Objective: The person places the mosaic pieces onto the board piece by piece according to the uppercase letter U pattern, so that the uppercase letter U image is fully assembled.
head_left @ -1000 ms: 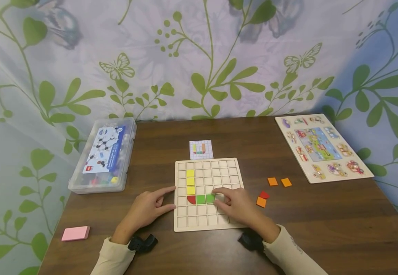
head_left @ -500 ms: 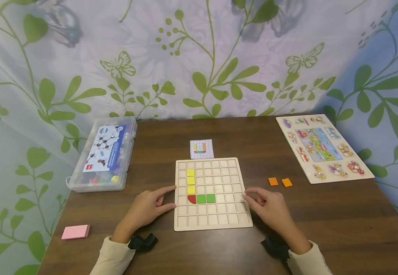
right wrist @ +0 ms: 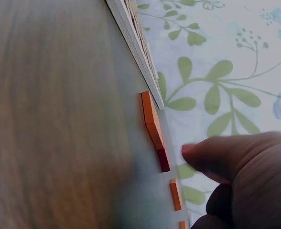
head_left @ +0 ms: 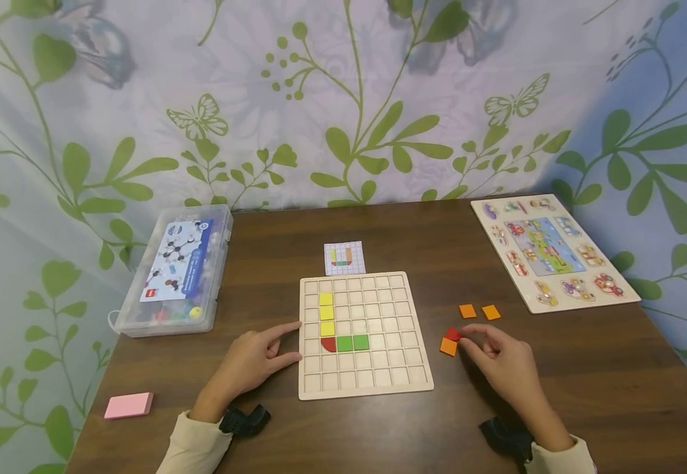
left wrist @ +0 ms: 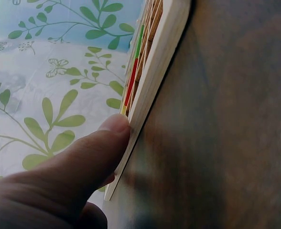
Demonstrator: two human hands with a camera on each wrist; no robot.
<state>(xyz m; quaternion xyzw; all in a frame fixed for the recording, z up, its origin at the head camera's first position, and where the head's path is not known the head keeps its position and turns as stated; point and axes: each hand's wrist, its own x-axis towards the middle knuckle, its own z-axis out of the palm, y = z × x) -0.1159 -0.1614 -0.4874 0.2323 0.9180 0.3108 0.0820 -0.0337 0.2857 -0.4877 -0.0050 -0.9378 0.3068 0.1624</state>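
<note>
Across the bench point(head_left: 373, 434) in the head view, just moved right grip point(head_left: 506, 365), loosely parted, from grid board point(head_left: 371, 296) to red tile point(head_left: 452, 333) touching an orange tile point(head_left: 448, 347), likely fetching the next piece. From left wrist, resting left grip point(left wrist: 69, 174), spread, against board edge; from right wrist, holding thumb clear of red tile.

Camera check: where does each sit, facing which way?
Head: worn on the head, facing forward and down at the grid board; left hand, right hand, sleeves show.
Left wrist: on that wrist, image tilted sideways, facing the board's edge; part of the left hand shows.
Right wrist: likewise, facing orange tiles and red tile; part of the right hand shows.
Wrist views share: board edge, patterned backdrop.
</note>
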